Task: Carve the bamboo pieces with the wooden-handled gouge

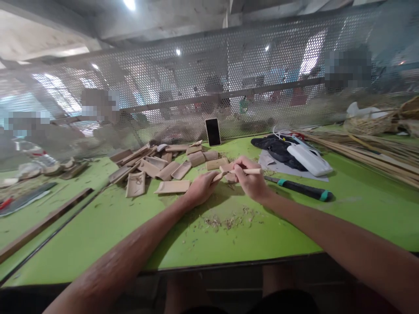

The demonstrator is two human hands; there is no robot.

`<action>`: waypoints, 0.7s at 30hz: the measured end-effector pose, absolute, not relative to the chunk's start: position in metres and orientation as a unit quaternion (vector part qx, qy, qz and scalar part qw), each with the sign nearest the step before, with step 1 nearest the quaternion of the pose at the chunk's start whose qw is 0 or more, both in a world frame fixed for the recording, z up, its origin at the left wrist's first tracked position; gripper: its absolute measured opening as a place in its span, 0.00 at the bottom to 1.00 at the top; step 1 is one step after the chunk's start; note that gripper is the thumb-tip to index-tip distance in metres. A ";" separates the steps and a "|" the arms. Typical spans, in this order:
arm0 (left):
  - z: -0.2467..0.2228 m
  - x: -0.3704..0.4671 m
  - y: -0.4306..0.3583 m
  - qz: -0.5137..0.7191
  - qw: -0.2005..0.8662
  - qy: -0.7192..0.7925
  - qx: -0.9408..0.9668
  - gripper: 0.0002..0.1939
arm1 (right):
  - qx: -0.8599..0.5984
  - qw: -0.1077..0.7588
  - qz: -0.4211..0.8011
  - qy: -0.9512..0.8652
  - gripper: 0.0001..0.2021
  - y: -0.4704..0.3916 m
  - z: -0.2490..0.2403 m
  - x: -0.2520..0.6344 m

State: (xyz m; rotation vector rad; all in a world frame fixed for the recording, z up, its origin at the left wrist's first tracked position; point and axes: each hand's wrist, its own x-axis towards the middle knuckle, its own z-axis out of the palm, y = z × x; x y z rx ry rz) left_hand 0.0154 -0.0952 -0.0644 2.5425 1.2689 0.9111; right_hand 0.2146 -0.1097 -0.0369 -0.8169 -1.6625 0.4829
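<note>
My left hand [202, 187] is closed around a small bamboo piece [218, 176], most of it hidden by the fingers. In my right hand [250, 181] is a carving knife with a pale wooden handle [253, 171]; its tip meets the bamboo piece between the hands. Curved bamboo pieces [173, 187] lie to the left of and beyond my hands. Fine shavings [225, 221] are scattered on the green table [157, 253] in front of me. Close to my right wrist lies a tool with a black and teal handle [304, 190].
A phone [213, 132] stands upright against the perforated metal screen [183, 109]. At right are a white device [309, 160], dark cloth [278, 150] and long bamboo strips [366, 152]. A wooden bar [49, 222] lies on the left. People show beyond the screen.
</note>
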 end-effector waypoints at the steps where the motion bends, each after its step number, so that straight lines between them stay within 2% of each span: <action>1: -0.065 0.015 -0.095 0.299 0.066 0.422 0.853 0.18 | -0.351 0.576 0.201 -0.711 0.09 -0.109 -0.037 0.215; 6: -0.064 0.015 -0.096 0.296 0.030 0.394 0.870 0.18 | -0.355 0.572 0.167 -0.720 0.12 -0.108 -0.038 0.215; 21: -0.065 0.015 -0.095 0.315 0.047 0.417 0.851 0.17 | -0.395 0.569 0.161 -0.703 0.12 -0.106 -0.038 0.216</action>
